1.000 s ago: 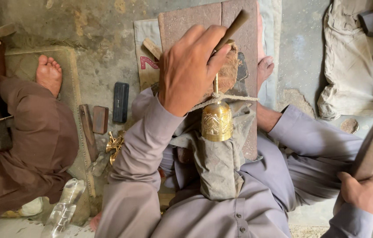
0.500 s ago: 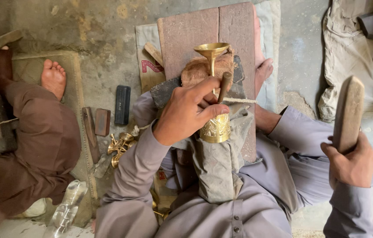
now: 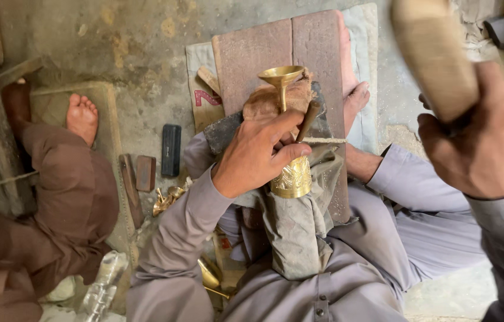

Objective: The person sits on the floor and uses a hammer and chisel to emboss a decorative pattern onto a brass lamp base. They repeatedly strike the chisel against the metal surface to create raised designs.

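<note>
The left hand point(image 3: 258, 152) grips a short wooden-handled tool point(image 3: 308, 119), fingers closed round it, and rests against a brass goblet point(image 3: 289, 149). The tool's tip meets the goblet at its stem; the exact contact point is hidden by the fingers. The goblet lies on a grey cloth point(image 3: 296, 232) across the person's lap, flared foot pointing away from the body, engraved cup toward it. A cord point(image 3: 323, 141) crosses the stem.

The right hand point(image 3: 478, 143) is raised near the camera, closed round a wooden mallet point(image 3: 433, 56), which appears blurred.

Beyond the goblet, 2 reddish boards point(image 3: 275, 48) lie on the concrete floor point(image 3: 132, 36), and the person's bare foot point(image 3: 356, 98) rests at their right edge. To the left of the lap lie a black block point(image 3: 171, 150), a small brown block point(image 3: 145, 173) and loose brass parts point(image 3: 165, 200). Further left, a second person in brown clothing point(image 3: 55, 197) sits with 1 bare foot point(image 3: 82, 116) showing.
</note>
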